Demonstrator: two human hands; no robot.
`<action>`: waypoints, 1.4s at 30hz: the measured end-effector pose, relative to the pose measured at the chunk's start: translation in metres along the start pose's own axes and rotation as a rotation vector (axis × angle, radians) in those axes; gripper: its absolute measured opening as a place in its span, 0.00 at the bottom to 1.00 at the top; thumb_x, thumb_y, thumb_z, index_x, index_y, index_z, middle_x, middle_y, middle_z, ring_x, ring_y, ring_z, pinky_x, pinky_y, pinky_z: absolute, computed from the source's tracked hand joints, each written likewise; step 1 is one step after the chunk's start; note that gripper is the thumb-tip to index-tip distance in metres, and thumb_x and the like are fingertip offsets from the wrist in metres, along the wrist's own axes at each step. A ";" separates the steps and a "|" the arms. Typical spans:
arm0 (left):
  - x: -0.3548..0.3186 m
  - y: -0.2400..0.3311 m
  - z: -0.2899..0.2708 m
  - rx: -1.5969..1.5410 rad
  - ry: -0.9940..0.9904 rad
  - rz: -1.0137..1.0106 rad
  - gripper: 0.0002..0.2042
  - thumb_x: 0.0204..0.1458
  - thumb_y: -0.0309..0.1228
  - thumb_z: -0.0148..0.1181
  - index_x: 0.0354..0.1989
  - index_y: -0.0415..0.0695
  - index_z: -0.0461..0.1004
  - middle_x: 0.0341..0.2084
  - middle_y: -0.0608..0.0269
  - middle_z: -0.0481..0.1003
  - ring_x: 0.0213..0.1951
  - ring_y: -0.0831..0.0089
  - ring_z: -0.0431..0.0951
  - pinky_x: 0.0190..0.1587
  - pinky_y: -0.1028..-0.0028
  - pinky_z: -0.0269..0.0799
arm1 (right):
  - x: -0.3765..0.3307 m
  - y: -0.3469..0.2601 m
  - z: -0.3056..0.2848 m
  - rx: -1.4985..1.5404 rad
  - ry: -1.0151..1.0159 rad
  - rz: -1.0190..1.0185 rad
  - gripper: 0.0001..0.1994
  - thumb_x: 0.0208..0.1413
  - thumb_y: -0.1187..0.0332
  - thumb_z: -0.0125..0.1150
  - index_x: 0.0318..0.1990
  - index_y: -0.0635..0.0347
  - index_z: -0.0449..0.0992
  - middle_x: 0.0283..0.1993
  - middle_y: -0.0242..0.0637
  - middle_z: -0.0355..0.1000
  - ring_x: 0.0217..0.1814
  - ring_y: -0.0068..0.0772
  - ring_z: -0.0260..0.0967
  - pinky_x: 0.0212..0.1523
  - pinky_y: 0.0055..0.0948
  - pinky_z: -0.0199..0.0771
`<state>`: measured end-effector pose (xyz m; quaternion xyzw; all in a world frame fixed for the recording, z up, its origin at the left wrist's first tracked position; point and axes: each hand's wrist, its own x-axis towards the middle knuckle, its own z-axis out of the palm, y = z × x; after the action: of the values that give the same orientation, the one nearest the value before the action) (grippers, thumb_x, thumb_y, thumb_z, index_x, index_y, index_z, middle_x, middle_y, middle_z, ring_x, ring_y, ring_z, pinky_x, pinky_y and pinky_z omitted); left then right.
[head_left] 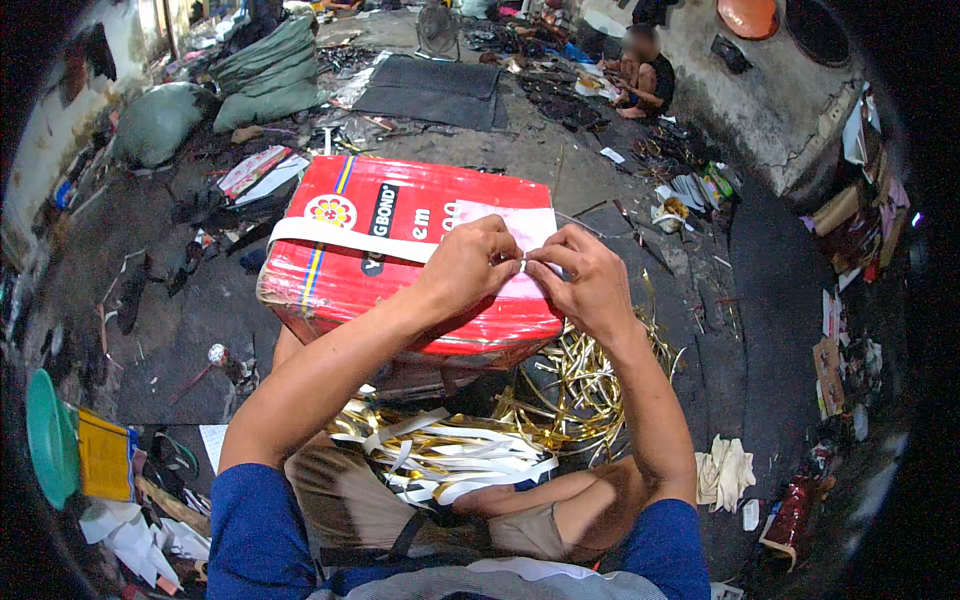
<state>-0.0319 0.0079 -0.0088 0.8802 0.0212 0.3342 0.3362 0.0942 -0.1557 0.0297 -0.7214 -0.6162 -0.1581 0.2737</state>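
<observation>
Both of my hands meet over the right part of a red box (385,200) wrapped in clear plastic. The fingertips of my left hand (472,262) and my right hand (588,280) pinch a small white piece (522,265) between them. A long, flat white strip (340,238) crosses the box top from its left edge and passes under my left hand. Whether the pinched piece belongs to that strip is hidden by my fingers. Beneath my hands lies a pinkish-white sheet (535,222) on the box. White and gold strips (450,455) are heaped across my lap.
A tangle of thin gold strips (590,400) lies right of the box. Green plastic basin (52,438) and yellow container (105,455) stand at left. Scraps litter the floor around. Farther off are grey-green sacks (270,75), a dark mat (430,90) and a seated person (645,75).
</observation>
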 end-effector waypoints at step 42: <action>0.033 0.001 0.025 -0.258 -0.029 -0.032 0.05 0.48 0.26 0.68 0.27 0.36 0.82 0.24 0.56 0.80 0.28 0.71 0.80 0.33 0.70 0.75 | -0.033 0.025 0.047 1.791 0.137 0.960 0.11 0.68 0.62 0.56 0.31 0.50 0.69 0.19 0.21 0.60 0.10 0.13 0.48 0.07 0.18 0.42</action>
<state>0.0091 0.0011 -0.0031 0.8339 -0.0127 0.3157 0.4525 0.1074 -0.1569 -0.0313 -0.4118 -0.1368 0.4470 0.7823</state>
